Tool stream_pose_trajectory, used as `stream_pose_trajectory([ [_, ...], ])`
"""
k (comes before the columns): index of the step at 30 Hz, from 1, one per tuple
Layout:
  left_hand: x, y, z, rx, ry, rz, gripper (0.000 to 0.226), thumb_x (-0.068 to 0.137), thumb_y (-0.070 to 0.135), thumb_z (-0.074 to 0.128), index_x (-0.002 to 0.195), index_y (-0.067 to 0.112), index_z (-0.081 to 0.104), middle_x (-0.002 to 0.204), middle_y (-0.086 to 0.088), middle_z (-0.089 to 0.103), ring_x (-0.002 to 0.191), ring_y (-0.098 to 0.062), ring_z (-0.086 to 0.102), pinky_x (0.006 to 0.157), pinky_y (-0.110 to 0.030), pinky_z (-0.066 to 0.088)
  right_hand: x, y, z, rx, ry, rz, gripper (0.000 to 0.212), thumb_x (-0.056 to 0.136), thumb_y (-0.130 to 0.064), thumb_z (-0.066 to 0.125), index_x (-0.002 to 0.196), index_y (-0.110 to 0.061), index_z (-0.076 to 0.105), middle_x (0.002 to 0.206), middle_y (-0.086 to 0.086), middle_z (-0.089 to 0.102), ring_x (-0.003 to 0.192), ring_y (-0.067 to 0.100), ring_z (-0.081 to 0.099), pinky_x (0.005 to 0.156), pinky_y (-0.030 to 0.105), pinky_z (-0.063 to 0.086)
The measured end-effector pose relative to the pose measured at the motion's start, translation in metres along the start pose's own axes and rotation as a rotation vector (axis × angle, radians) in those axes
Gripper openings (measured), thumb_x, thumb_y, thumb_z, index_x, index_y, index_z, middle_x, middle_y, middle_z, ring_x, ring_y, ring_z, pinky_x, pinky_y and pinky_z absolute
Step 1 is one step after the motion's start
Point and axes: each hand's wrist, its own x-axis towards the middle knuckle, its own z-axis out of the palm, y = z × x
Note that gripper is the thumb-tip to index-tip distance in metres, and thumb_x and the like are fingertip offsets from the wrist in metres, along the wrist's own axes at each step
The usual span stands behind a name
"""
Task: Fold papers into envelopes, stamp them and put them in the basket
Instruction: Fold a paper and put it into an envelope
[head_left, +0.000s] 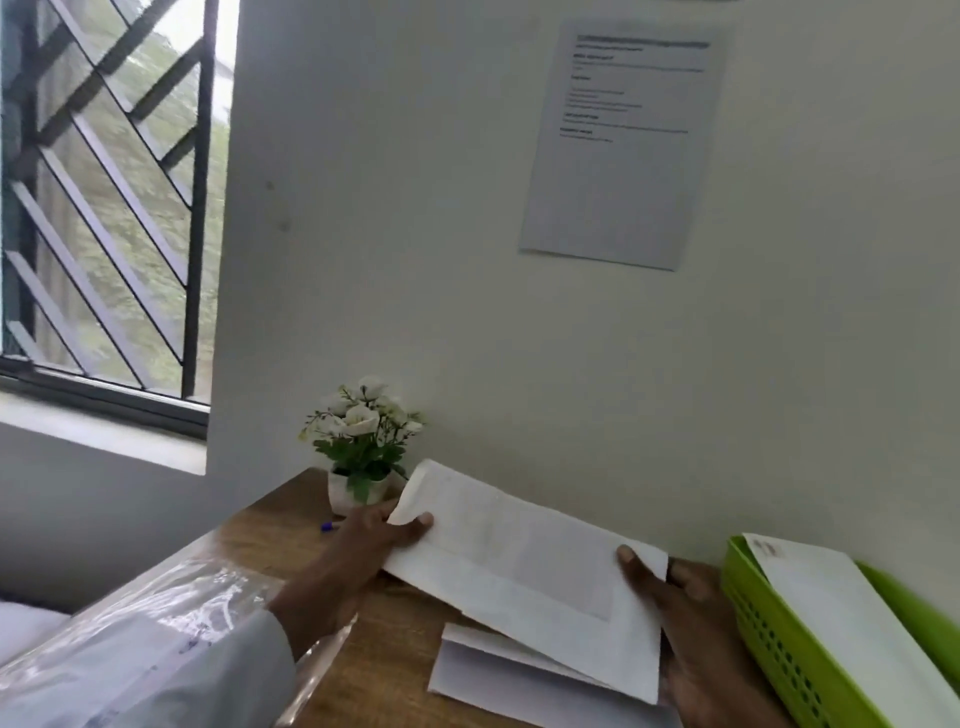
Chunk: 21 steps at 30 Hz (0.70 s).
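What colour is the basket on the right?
Lime green, with perforated sides; the basket shows in the head view, holding a white envelope.

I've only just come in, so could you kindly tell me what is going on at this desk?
A person is holding a folded sheet of paper up over the wooden desk, left hand pinching its left edge and right hand its right edge. More folded paper lies beneath. The green basket at the right already holds an envelope.
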Motion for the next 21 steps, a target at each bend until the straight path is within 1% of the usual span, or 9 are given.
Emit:
stream_pose_trajectory([
  [3, -0.001, -0.006, 0.002, 0.010, 0.084, 0.065, 0.027, 0.087, 0.024, 0.067, 0.105, 0.004, 0.069, 0.100, -0.021, 0.073, 0.092, -0.039, 0.069, 0.084, -0.058, 0.055, 0.000, 0.006, -0.008, -0.066, -0.071, 0.112, 0.022, 0.081, -0.008, 0.074, 0.103, -0.004, 0.073, 0.093, 0.015, 0.077, 0.089, 0.035, 0.072, 0.083, 0.050, 0.057],
  [6, -0.001, -0.008, 0.000, -0.105, 0.114, 0.050, 0.024, 0.091, 0.021, 0.063, 0.112, 0.010, 0.068, 0.106, -0.019, 0.070, 0.098, -0.038, 0.067, 0.086, -0.059, 0.054, 0.002, 0.002, -0.013, -0.074, -0.080, 0.153, 0.025, 0.081, -0.001, 0.072, 0.106, -0.001, 0.070, 0.097, 0.016, 0.076, 0.092, 0.037, 0.071, 0.083, 0.052, 0.057],
  [8, -0.002, -0.008, 0.001, -0.295, 0.128, 0.026, 0.028, 0.089, 0.019, 0.064, 0.116, 0.013, 0.066, 0.115, -0.017, 0.066, 0.107, -0.036, 0.063, 0.090, -0.060, 0.052, 0.004, 0.001, -0.015, -0.010, -0.042, 0.149, 0.025, 0.080, -0.001, 0.073, 0.106, -0.001, 0.069, 0.098, 0.017, 0.076, 0.091, 0.036, 0.071, 0.076, 0.048, 0.059],
  [10, -0.002, -0.008, 0.005, -0.461, 0.099, 0.025, 0.041, 0.084, 0.017, 0.066, 0.125, 0.011, 0.060, 0.124, -0.017, 0.063, 0.116, -0.033, 0.059, 0.090, -0.052, 0.054, 0.003, 0.003, -0.012, 0.057, -0.016, 0.146, 0.027, 0.080, 0.000, 0.072, 0.108, -0.001, 0.068, 0.101, 0.017, 0.075, 0.093, 0.036, 0.070, 0.073, 0.046, 0.059],
  [12, -0.008, -0.008, 0.017, -0.509, 0.046, 0.037, 0.049, 0.081, 0.016, 0.066, 0.128, 0.006, 0.056, 0.126, -0.017, 0.063, 0.115, -0.031, 0.061, 0.085, -0.046, 0.057, -0.001, 0.006, -0.006, 0.086, -0.012, 0.147, 0.028, 0.081, 0.002, 0.071, 0.109, -0.002, 0.067, 0.103, 0.016, 0.075, 0.094, 0.035, 0.070, 0.070, 0.043, 0.059],
  [14, -0.014, -0.010, 0.029, -0.508, 0.019, 0.040, 0.048, 0.080, 0.013, 0.066, 0.127, 0.008, 0.056, 0.122, -0.015, 0.066, 0.110, -0.031, 0.064, 0.083, -0.052, 0.057, -0.007, 0.010, -0.001, 0.111, -0.036, 0.155, 0.029, 0.082, 0.006, 0.068, 0.110, -0.001, 0.066, 0.104, 0.015, 0.075, 0.094, 0.034, 0.070, 0.069, 0.041, 0.060],
  [16, -0.020, -0.011, 0.039, -0.499, -0.024, 0.027, 0.044, 0.080, 0.011, 0.067, 0.123, 0.012, 0.057, 0.115, -0.013, 0.070, 0.105, -0.033, 0.067, 0.080, -0.060, 0.055, -0.012, 0.012, 0.003, 0.130, -0.093, 0.188, 0.033, 0.080, 0.010, 0.067, 0.112, 0.001, 0.065, 0.106, 0.017, 0.074, 0.098, 0.035, 0.069, 0.075, 0.041, 0.060],
  [18, -0.023, -0.011, 0.044, -0.527, -0.071, 0.011, 0.044, 0.078, 0.009, 0.068, 0.121, 0.012, 0.058, 0.113, -0.011, 0.072, 0.103, -0.031, 0.069, 0.077, -0.052, 0.058, -0.014, 0.014, 0.006, 0.111, -0.183, 0.240, 0.042, 0.075, 0.011, 0.069, 0.116, 0.003, 0.061, 0.110, 0.020, 0.072, 0.103, 0.038, 0.067, 0.084, 0.046, 0.058],
  [21, -0.026, -0.010, 0.045, -0.501, -0.104, 0.006, 0.044, 0.079, 0.009, 0.068, 0.122, 0.008, 0.058, 0.115, -0.013, 0.071, 0.104, -0.031, 0.068, 0.085, -0.047, 0.058, -0.022, 0.012, 0.008, -0.013, -0.365, 0.320, 0.053, 0.069, 0.008, 0.074, 0.120, 0.004, 0.058, 0.111, 0.021, 0.072, 0.105, 0.039, 0.068, 0.082, 0.046, 0.058],
])
